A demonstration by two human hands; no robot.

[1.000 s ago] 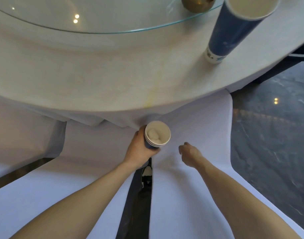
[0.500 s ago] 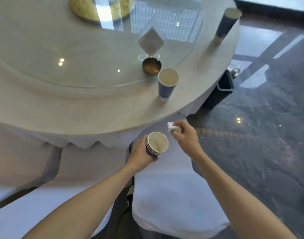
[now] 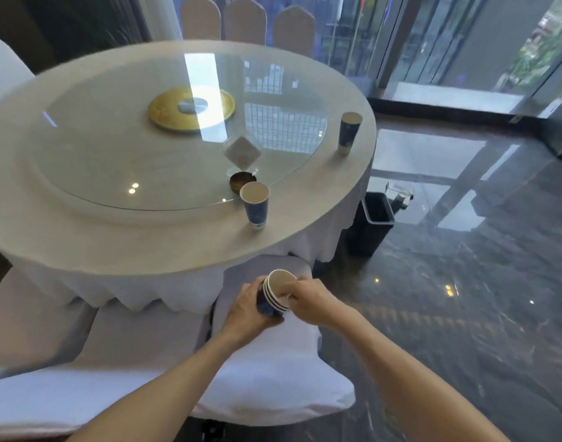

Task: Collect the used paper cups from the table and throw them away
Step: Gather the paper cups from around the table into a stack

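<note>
My left hand [image 3: 246, 309] grips a nested stack of blue paper cups [image 3: 275, 296] below the table's near edge, tilted toward the right. My right hand [image 3: 308, 298] is at the stack's rim, fingers reaching into the top cup; whether it still holds the white tissue is hidden. One blue paper cup [image 3: 255, 205] stands upright on the round table [image 3: 146, 244] near its front right edge. A second blue cup [image 3: 348, 132] stands at the table's far right edge.
A dark waste bin [image 3: 373, 218] sits on the glossy floor right of the table. White-covered chairs [image 3: 273, 378] are under my arms and to the left. A glass turntable [image 3: 114, 154] carries a gold disc, a small bowl and a card holder.
My right hand, which pinched a white tissue beside the stack, has moved onto the stack's rim. My head has lifted, so the whole table and the bin show.
</note>
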